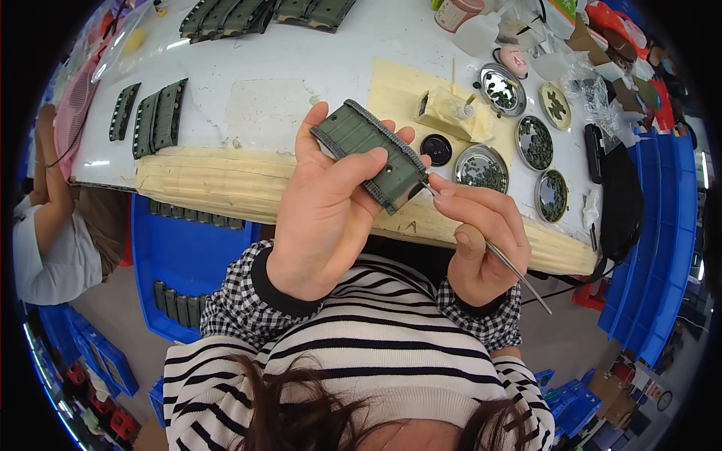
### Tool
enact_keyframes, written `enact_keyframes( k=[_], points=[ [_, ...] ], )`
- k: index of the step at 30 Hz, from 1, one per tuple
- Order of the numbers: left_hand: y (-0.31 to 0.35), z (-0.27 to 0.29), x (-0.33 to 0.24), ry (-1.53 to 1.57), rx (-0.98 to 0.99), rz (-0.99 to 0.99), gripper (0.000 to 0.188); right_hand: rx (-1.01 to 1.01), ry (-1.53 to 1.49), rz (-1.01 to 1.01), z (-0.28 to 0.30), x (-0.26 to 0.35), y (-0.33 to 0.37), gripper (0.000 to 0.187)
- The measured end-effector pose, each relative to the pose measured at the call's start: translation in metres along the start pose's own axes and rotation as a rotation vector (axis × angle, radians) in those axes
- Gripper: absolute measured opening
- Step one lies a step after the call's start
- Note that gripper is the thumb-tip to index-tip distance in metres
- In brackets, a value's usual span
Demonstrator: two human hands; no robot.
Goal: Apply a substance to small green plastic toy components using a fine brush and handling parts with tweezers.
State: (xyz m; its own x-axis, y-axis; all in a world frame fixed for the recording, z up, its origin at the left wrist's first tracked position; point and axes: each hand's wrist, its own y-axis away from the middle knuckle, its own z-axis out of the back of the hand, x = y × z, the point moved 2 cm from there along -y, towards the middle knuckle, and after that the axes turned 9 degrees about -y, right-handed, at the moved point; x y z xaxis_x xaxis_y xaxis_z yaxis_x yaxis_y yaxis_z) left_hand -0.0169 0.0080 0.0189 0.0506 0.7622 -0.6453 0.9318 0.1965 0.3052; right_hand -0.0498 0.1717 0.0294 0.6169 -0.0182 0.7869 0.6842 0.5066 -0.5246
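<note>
My left hand (312,214) is closed around a green rectangular plastic part (361,150) with ridged, tread-like long edges. Its thumb presses on the flat ribbed face, and the fingers support the part from behind. In my right hand (485,237) is a slim metal pick-like tool (519,276), pinched between thumb and fingers. The tool's tip meets the part's right edge, close to a corner; whether a tiny piece sits at the tip I cannot make out. Both hands are held above the padded front edge of the table.
Round metal dishes (535,143) of small dark green pieces stand at the right, near a black round lid (435,150) and a tape-wrapped holder (455,114). Similar green parts (160,118) lie at the left. A blue crate (188,252) sits below the table edge; a person (64,248) is at far left.
</note>
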Motion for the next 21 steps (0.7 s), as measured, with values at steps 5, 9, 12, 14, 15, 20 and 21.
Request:
enact_keyframes(
  k=[5,9,12,14,15,20,21],
  points=[
    [0.001,0.000,0.000,0.012,-0.018,0.008,0.058,0.026,0.046,-0.001,0.000,0.002,-0.001,0.019],
    [0.001,0.001,0.001,0.019,-0.029,0.026,0.057,0.065,0.083,-0.003,0.000,0.004,-0.001,0.021],
    [0.002,0.002,0.001,0.035,-0.034,0.042,0.057,0.098,0.133,0.023,0.000,0.006,0.000,0.024],
    [0.002,0.002,0.001,0.043,-0.025,0.046,0.056,0.117,0.137,0.037,0.001,0.007,-0.002,0.027],
    [0.003,0.002,0.001,0.044,-0.018,0.047,0.056,0.124,0.138,0.040,0.002,0.008,-0.002,0.028],
    [0.002,0.003,-0.001,0.057,0.012,0.072,0.053,0.151,0.138,0.072,0.005,0.013,-0.004,0.033],
    [0.002,0.004,-0.001,0.065,0.021,0.081,0.052,0.153,0.135,0.088,0.005,0.013,-0.004,0.033]
  ],
)
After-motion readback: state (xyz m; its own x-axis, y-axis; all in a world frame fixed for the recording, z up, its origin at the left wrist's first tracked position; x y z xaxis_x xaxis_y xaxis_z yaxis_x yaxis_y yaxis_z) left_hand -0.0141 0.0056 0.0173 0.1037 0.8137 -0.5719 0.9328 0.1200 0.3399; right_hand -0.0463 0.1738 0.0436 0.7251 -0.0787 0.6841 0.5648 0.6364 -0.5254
